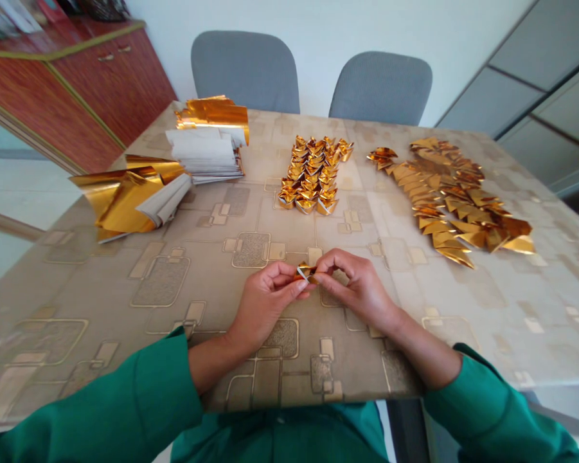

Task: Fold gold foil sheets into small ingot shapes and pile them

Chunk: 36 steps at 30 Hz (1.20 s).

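Note:
Between my two hands, just above the near part of the table, is a small folded gold paper piece (305, 271) with a white edge showing. My left hand (270, 292) pinches its left side between thumb and fingers. On the other side, my right hand (356, 280) grips it with thumb and forefinger. Beyond my hands stand folded gold paper ingots (313, 173) in short columns. To the right lie many flat folded gold pieces (443, 193), overlapping in curved rows. My fingers hide part of the held piece.
At the far left of the patterned tablecloth (212, 244) sit a stack of white-backed gold sheets (205, 151) and some loose curled gold sheets (130, 199). Two grey chairs (245, 71) stand behind the table. A reddish wooden cabinet (110, 83) is at the back left.

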Tool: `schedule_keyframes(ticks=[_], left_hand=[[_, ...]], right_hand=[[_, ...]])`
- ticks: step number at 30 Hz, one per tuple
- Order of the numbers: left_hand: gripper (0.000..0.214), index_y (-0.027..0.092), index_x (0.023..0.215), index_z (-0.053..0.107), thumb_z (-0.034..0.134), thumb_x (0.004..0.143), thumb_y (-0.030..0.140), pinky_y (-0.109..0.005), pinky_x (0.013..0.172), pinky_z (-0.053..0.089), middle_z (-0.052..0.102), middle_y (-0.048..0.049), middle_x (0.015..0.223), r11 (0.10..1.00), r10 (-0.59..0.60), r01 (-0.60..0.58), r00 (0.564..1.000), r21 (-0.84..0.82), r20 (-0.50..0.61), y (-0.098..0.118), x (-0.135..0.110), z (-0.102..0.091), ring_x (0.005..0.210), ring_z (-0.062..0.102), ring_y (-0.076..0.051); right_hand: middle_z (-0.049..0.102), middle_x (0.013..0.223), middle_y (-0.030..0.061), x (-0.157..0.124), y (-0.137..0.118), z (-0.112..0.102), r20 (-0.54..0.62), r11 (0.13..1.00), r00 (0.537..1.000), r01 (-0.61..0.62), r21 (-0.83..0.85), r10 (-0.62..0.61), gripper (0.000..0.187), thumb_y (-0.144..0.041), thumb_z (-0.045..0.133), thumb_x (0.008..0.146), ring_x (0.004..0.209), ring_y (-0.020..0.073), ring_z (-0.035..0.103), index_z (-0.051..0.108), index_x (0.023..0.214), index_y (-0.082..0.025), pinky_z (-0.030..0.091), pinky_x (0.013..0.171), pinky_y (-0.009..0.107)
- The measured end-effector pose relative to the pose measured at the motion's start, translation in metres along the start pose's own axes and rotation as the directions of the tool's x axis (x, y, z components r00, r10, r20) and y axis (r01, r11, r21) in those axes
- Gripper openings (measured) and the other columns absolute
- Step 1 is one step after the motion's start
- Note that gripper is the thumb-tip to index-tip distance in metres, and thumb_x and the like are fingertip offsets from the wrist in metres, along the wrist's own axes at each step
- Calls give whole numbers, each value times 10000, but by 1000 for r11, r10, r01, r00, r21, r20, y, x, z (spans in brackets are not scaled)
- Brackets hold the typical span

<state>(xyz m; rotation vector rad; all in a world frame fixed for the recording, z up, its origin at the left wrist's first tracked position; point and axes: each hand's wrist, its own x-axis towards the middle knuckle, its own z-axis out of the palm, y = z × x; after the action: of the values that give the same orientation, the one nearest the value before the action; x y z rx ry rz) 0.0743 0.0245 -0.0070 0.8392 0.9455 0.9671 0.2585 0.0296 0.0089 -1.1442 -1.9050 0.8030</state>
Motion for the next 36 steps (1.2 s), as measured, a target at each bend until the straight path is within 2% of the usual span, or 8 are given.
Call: schedule_keyframes(ticks=[6, 9, 12, 16, 18, 23, 30, 36], left_hand=[[233, 131, 784, 631, 807, 721, 270, -199, 688, 575, 735, -12, 763, 1000, 2, -2, 999, -2, -33, 3, 1, 1, 720, 712, -117], [228, 127, 790, 630, 800, 728, 266, -209, 692, 578, 739, -27, 780, 1000, -8, 8, 1000, 0, -30, 3, 1, 1, 758, 727, -144], [239, 130, 765, 617, 806, 718, 269, -212, 683, 578, 733, -22, 759, 1000, -10, 10, 1000, -14, -24, 3, 1, 1, 749, 730, -149], [259, 134, 758, 607, 806, 719, 295, -214, 666, 574, 730, -24, 755, 1000, -10, 10, 1000, -1, -23, 4, 0, 2, 714, 724, -143], [264, 134, 759, 609, 810, 714, 299, -213, 664, 572, 729, -23, 756, 1000, -6, 7, 999, 6, -35, 5, 0, 2, 705, 720, -138], [261, 131, 753, 612, 814, 710, 291, -218, 669, 575, 737, -31, 760, 1000, -18, 18, 999, -3, -34, 4, 0, 2, 736, 729, -154], [274, 133, 938, 669, 796, 737, 268, -250, 749, 585, 758, -63, 933, 996, -47, 48, 999, -77, 16, 6, 0, 2, 847, 738, -179], [236, 132, 888, 652, 786, 747, 266, -242, 712, 581, 761, -66, 901, 998, -42, 41, 999, -50, -16, 5, -1, 1, 825, 739, -181]], right_hand=[[657, 824, 7, 0, 1, 0, 22, 984, 1000, -21, 174, 17, 74, -232, 662, 878, 743, 123, 604, 617, 924, -195, 459, 677, 254], [634, 809, 4, 0, 2, 2, -1, 965, 998, -56, 258, 58, 50, -214, 637, 881, 724, 118, 596, 590, 884, -196, 463, 658, 253], [597, 785, -13, 1, 2, 3, -15, 935, 995, -86, 344, 97, 103, -223, 646, 873, 711, 113, 586, 549, 906, -208, 466, 654, 252], [618, 826, -11, 1, 5, 2, 47, 877, 988, -150, 457, 144, 269, -272, 697, 844, 749, 120, 607, 536, 1052, -219, 484, 687, 260], [635, 854, 1, 0, 7, 2, 56, 875, 983, -180, 449, 174, 292, -316, 730, 816, 754, 122, 602, 570, 1035, -206, 481, 687, 262], [651, 727, 3, -3, 11, 4, 84, 909, 974, -226, 349, 210, 247, -406, 658, 869, 644, 112, 550, 628, 794, -173, 424, 607, 249], [611, 707, -13, -1, 12, 3, 85, 872, 956, -290, 395, 280, 285, -450, 661, 853, 631, 105, 518, 604, 797, -177, 406, 593, 241], [591, 750, -13, -1, 11, 4, 104, 892, 971, -237, 385, 214, 277, -454, 647, 868, 671, 112, 516, 592, 842, -184, 408, 616, 244]])
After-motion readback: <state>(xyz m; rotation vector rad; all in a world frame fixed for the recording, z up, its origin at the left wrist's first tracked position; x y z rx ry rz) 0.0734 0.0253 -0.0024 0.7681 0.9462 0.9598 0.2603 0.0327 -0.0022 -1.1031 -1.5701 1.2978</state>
